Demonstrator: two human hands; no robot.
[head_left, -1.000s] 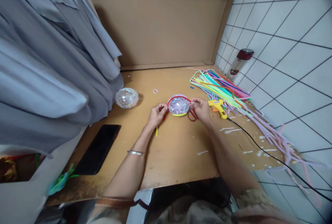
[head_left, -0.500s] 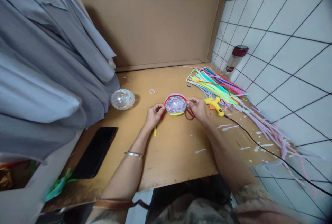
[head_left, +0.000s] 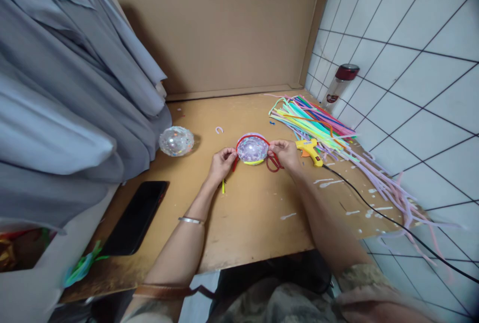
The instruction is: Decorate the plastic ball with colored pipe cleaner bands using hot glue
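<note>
A clear ball with a purple speckled pattern (head_left: 252, 151) rests on the table between my hands. A red pipe cleaner (head_left: 250, 136) curves over its far side, and a yellow strip (head_left: 254, 162) lies along its near edge. My left hand (head_left: 223, 162) pinches the pipe cleaner's left end, with a loose red tail below the fingers. On the other side, my right hand (head_left: 283, 153) is closed on the right end, its fingertips touching or close to the ball. Red-handled scissors (head_left: 275, 164) lie partly hidden by the ball and right hand.
A second clear ball (head_left: 176, 141) sits left, near grey cloth (head_left: 75, 93). A yellow glue gun (head_left: 311, 151) with a black cord lies right, beside piled pipe cleaners (head_left: 310, 118). A bottle (head_left: 341, 86) stands by the tiles. A black phone (head_left: 136, 218) lies front left.
The hands keep hold of the red pipe cleaner around the ball with almost no movement. The whole view has shifted very slightly.
</note>
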